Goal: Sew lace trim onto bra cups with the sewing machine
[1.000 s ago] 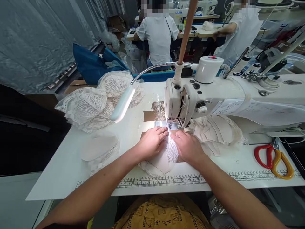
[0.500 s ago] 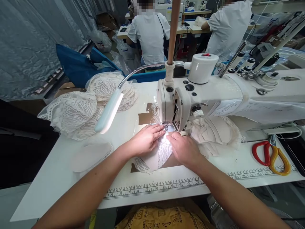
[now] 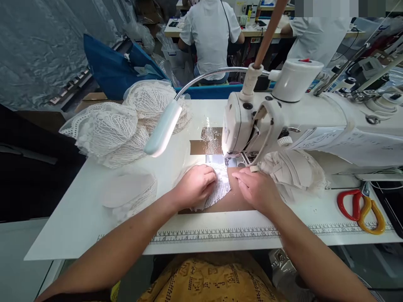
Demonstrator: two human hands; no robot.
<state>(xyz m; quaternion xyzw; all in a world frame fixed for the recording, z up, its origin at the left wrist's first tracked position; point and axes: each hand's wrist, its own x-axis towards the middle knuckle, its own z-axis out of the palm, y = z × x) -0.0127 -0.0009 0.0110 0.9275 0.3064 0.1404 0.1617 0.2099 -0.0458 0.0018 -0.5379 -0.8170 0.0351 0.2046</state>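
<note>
Under the sewing machine (image 3: 242, 126) lies a white lace piece (image 3: 220, 186), brightly lit, just in front of the needle area. My left hand (image 3: 197, 184) is closed on its left side with curled fingers, hiding part of it. To the right of the lace, apart from it, is my right hand (image 3: 256, 186). Its thumb and forefinger are pressed together over the brown patch (image 3: 237, 199) of the table; whether anything small is between them cannot be made out. A pale oval cup piece with lace (image 3: 129, 191) rests on the table left of my left arm.
Lace cups (image 3: 107, 130) are piled at the back left, below a bendable lamp (image 3: 163, 128). More beige pieces (image 3: 292, 167) lie under the machine arm. Scissors (image 3: 362, 209) with red and yellow handles lie right, near the printed ruler (image 3: 220, 235). Two people sit beyond.
My right hand has come off the lace and moved right. My left hand has drawn closed, and the lace has turned and shifted at the needle area. The camera view has shifted too.
</note>
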